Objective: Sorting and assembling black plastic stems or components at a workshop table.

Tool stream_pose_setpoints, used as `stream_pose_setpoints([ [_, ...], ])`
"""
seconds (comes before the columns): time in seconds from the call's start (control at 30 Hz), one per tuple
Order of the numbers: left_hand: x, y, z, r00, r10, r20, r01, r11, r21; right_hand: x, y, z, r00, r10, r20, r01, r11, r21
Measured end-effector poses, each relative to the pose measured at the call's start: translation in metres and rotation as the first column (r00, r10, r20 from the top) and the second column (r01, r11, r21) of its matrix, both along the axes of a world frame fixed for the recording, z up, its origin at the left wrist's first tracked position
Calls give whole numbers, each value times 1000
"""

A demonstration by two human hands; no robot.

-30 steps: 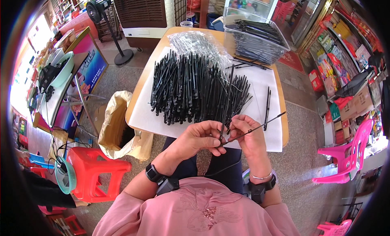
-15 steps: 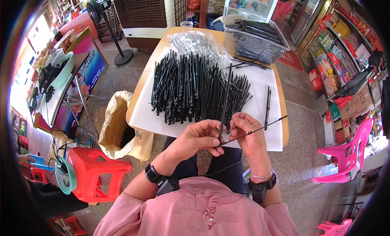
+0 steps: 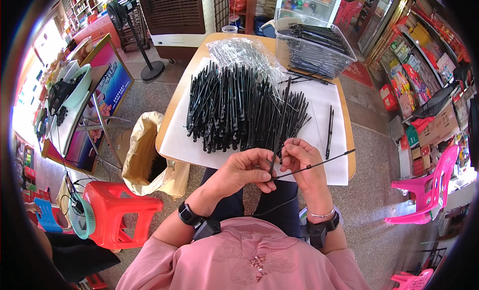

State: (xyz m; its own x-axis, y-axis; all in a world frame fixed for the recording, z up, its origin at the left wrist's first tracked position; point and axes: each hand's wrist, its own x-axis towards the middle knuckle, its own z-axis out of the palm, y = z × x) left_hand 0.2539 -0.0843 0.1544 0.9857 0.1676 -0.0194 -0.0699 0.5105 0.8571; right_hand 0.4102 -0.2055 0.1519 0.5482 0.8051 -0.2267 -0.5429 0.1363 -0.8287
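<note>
Thin black rods with small knobs occupy my hands above the table's near edge. My left hand (image 3: 249,171) is closed, pinching one upright black rod (image 3: 281,133) and the end of a second black rod (image 3: 329,160), which slants rightward past my right palm. My right hand (image 3: 305,165) is closed close beside it, thumb and fingertips together; whatever they pinch is too small to make out. A dense pile of black rods (image 3: 224,108) lies just beyond my hands on a white sheet (image 3: 324,133). A few loose black rods (image 3: 330,133) lie right of the pile.
A clear plastic bin (image 3: 315,53) of black rods stands at the table's far right, a clear plastic bag (image 3: 244,53) behind the pile. Left of the table are an open sack (image 3: 142,157) and red stool (image 3: 119,215). Another person's hand (image 3: 33,208) is at far left, beside a blue object (image 3: 48,216).
My hands stay nearly in place, and the slanting rod's free end dips slightly. At far left, the other person and the blue object have shifted.
</note>
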Motion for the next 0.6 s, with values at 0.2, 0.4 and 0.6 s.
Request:
stream_pose_setpoints([
  [0.2,1,0,-1,1000,2,11,-2,1000,-6,-1,-1,6,999,39,-22,-39,999,20],
  [0.4,1,0,1,1000,-22,5,22,1000,8,-1,0,3,999,36,-9,-36,999,7],
  [0.6,2,1,2,999,-36,10,36,999,31,1,1,2,999,50,1,-50,999,-10],
])
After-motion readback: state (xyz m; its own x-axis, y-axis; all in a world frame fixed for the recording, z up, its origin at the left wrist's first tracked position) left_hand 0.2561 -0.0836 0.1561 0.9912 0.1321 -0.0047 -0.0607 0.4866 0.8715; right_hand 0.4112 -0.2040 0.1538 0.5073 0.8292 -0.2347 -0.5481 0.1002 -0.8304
